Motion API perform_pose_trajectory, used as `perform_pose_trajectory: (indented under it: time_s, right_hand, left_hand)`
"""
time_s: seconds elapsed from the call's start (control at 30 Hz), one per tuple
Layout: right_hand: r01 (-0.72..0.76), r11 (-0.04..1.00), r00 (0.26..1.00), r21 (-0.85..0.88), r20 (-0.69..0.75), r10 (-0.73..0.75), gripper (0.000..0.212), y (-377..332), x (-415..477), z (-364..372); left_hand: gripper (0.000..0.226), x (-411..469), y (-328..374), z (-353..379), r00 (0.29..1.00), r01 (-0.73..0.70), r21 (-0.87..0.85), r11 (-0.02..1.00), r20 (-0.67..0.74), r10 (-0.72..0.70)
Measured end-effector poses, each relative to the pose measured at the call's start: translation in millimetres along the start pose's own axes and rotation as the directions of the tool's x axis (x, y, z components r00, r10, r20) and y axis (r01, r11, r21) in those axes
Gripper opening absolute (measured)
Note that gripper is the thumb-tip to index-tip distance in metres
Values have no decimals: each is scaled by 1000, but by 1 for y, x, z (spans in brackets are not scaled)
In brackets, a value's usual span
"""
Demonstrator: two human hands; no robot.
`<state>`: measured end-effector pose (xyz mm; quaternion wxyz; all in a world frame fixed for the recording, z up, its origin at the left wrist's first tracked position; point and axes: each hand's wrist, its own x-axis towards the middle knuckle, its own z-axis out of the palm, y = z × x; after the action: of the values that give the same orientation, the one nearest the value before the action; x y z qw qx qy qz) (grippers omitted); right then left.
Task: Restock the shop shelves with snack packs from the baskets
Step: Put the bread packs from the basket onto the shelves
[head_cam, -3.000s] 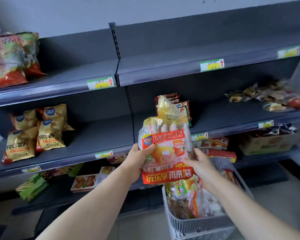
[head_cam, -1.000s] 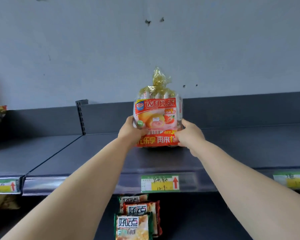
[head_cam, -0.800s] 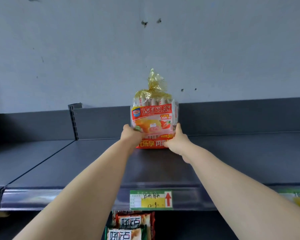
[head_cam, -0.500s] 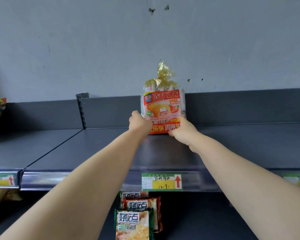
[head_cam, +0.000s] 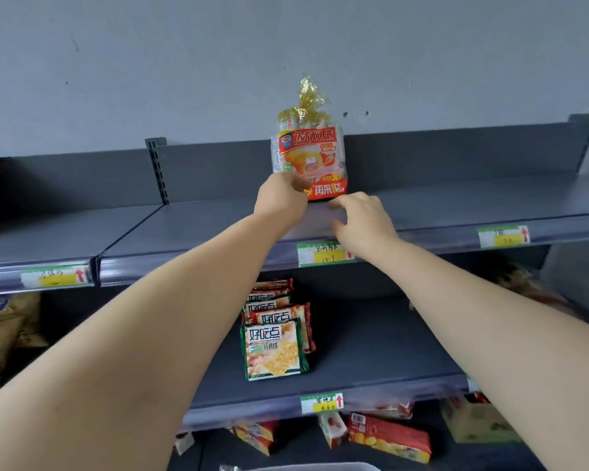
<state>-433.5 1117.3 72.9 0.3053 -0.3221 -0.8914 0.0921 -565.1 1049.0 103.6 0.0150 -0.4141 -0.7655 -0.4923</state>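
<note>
Now the grey metal top shelf (head_cam: 456, 205) holds the red-and-orange plastic snack pack (head_cam: 309, 161), standing tall, just beyond both hands. The nearer left hand (head_cam: 279, 203) seems to pinch its bottom corner; the right hand (head_cam: 363, 215) is spread, holding nothing.

Your snack pack (head_cam: 309, 158) is shiny, crinkly clear plastic film with a gold foil-look twist on top. The shelf (head_cam: 456, 205) looks like matt grey painted metal, its front strip (head_cam: 184, 266) glossy clear plastic over paper price tags (head_cam: 322, 254). The biscuit packs (head_cam: 274, 348) are glossy too, and the wall (head_cam: 184, 62) is matt and scuffed.
</note>
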Motion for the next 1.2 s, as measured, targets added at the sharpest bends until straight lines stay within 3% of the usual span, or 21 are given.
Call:
perform_pose_trajectory:
  time_s: [0.23,0.37,0.57,0.7,0.93,1.0,1.2]
  right_hand:
    - [111,994,991,12,-75,-110,46,-2,-61,13]
    - [128,992,991,19,32,-128,45,11,-105,28]
    - [102,995,956,11,277,-101,45,41,-180,50]
    - [54,998,907,13,417,-54,46,55,-223,68]
    - [13,1000,789,5,614,-13,35,73,-292,104]
    - [-15,1000,761,-4,648,14,34,79,-305,112]
    - [-137,987,703,-78,695,153,32,103,-326,135]
  left_hand:
    - [39,-77,-21,-8,991,-104,66,992,-74,109]
    - [39,-118,-51,-3,995,17,132,991,-96,-4]
    - [38,-193,-88,6,967,248,253,935,-12,-254]
    - [33,-241,-114,11,902,365,333,869,105,-419]
    - [20,-312,-156,17,794,455,411,790,214,-569]
    - [11,-322,-170,22,756,479,426,768,245,-608]
    - [17,-353,-222,42,627,549,483,682,301,-719]
